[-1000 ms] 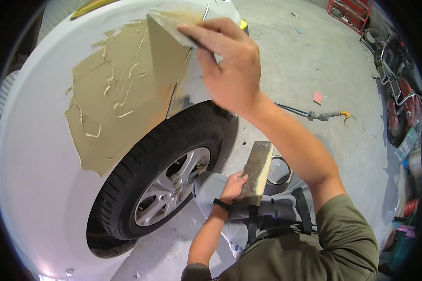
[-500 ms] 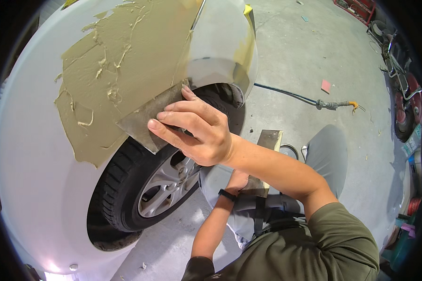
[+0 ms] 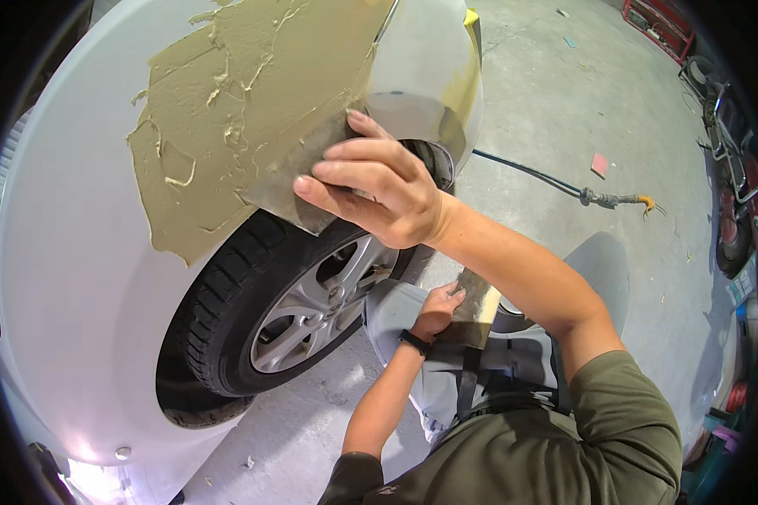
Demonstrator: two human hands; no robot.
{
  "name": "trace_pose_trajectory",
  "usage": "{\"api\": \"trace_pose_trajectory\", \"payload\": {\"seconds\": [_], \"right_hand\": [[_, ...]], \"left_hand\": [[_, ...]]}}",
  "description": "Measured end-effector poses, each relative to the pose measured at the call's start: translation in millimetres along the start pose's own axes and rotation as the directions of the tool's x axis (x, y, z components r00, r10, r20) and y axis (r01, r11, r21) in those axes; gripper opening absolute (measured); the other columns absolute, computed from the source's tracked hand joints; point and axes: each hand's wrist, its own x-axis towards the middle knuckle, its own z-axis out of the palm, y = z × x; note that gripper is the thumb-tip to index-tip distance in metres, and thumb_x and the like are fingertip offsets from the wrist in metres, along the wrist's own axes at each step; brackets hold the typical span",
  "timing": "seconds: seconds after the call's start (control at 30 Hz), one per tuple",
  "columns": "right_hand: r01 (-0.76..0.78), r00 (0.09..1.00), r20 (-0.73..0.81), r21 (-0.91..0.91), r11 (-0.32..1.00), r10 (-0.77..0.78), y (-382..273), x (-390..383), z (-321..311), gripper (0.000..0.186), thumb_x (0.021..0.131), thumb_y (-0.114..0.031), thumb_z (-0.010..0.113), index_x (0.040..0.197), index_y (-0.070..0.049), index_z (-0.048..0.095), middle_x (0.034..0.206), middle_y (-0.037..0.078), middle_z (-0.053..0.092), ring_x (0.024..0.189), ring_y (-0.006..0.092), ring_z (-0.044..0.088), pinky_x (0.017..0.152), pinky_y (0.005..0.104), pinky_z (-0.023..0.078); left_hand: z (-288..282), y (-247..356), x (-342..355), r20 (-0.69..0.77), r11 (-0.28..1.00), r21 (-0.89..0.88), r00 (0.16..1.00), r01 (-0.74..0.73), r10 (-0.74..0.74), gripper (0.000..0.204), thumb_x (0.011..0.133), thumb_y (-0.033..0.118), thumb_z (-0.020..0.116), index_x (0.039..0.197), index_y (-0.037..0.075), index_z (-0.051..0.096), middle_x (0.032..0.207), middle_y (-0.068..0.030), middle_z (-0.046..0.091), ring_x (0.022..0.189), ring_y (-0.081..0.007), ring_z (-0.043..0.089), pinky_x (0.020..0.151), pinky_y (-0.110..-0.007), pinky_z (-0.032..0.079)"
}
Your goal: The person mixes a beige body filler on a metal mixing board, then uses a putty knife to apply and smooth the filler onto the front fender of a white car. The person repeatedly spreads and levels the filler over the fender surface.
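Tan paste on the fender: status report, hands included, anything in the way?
Right hand gripping spreader at lower edge of tan paste. Left hand holding plate. Paste ridged toward left. Right forearm hides part of plate.

A grey concrete floor [image 3: 556, 109] fills much of the frame's right half; a red rack [image 3: 667, 38] stands in the upper right corner; a small teal scrap [image 3: 569, 42] lies on the floor to the left of it; a dark hose [image 3: 600, 199] runs rightward from the upper middle of the frame, its tip orange; a pink square [image 3: 599, 165] lies just above it; a red and black motorcycle [image 3: 727, 215] stands along the right edge, partly lost in the dark rim; a purple item [image 3: 727, 436] sits at the lower right, too small to identify.
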Motion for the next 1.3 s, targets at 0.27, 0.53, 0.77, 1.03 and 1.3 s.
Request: {"api": "trace_pose_trajectory", "payload": {"seconds": [0.27,0.53,0.77,1.03,1.3], "right_hand": [[-0.039,0.963,0.27,0.114,0.993,0.007,8.6,-17.3,-59.0,0.036,0.081,-0.006,0.088,0.116,-0.007,0.085,0.113,0.007,0.07,0.107,0.0243,0.068,0.113,0.0522,0.058],[-0.482,0.757,0.602,0.251,0.839,0.254,-30.4,-13.3,-228.4,0.043,0.081,0.006,0.072,0.123,0.0,0.08,0.114,0.01,0.069,0.108,0.0287,0.068,0.108,0.0466,0.058],[-0.171,0.856,0.515,0.356,0.919,-0.04,-59.3,-46.9,-265.7,0.031,0.095,-0.016,0.076,0.125,-0.018,0.083,0.124,0.004,0.067,0.119,0.024,0.065,0.112,0.0489,0.056],[-0.187,0.892,0.438,0.142,0.972,0.108,0.6,-80.2,-282.5,0.034,0.087,-0.006,0.086,0.121,-0.013,0.085,0.123,0.007,0.066,0.116,0.0255,0.066,0.113,0.0511,0.055],[-0.686,0.597,0.515,-0.069,0.724,0.615,55.2,-82.3,-313.1,0.071,0.072,0.017,0.056,0.138,-0.003,0.072,0.092,0.013,0.075,0.087,0.0316,0.074,0.088,0.0405,0.061]], "left_hand": [[13.4,21.0,-9.1,-0.013,0.997,-0.075,0.999,-0.032,0.031,0.044,0.112,0.016,0.06,0.15,-0.007,0.058,0.131,-0.0079,0.073,0.112,-0.0116,0.066,0.098,-0.03,0.052],[65.3,103.1,-29.5,-0.115,0.877,-0.443,0.981,-0.189,0.153,0.057,0.113,0.015,0.06,0.164,-0.002,0.04,0.14,-0.0096,0.07,0.119,-0.0137,0.069,0.104,-0.031,0.054],[109.8,175.2,-29.9,-0.075,0.889,-0.339,0.951,-0.307,0.3,0.066,0.112,0.014,0.063,0.168,-0.005,0.032,0.157,-0.0126,0.059,0.135,-0.0166,0.061,0.117,-0.032,0.044],[107.7,190.2,-57.1,-0.114,0.925,-0.198,0.945,-0.323,0.306,0.074,0.108,0.015,0.069,0.167,-0.008,0.031,0.159,-0.0151,0.056,0.144,-0.021,0.055,0.121,-0.035,0.042],[96.0,246.2,-118.0,-0.21,0.939,0.219,0.927,-0.265,0.311,0.074,0.106,0.014,0.072,0.165,-0.009,0.034,0.164,-0.0127,0.05,0.144,-0.0199,0.052,0.12,-0.035,0.04]]}}
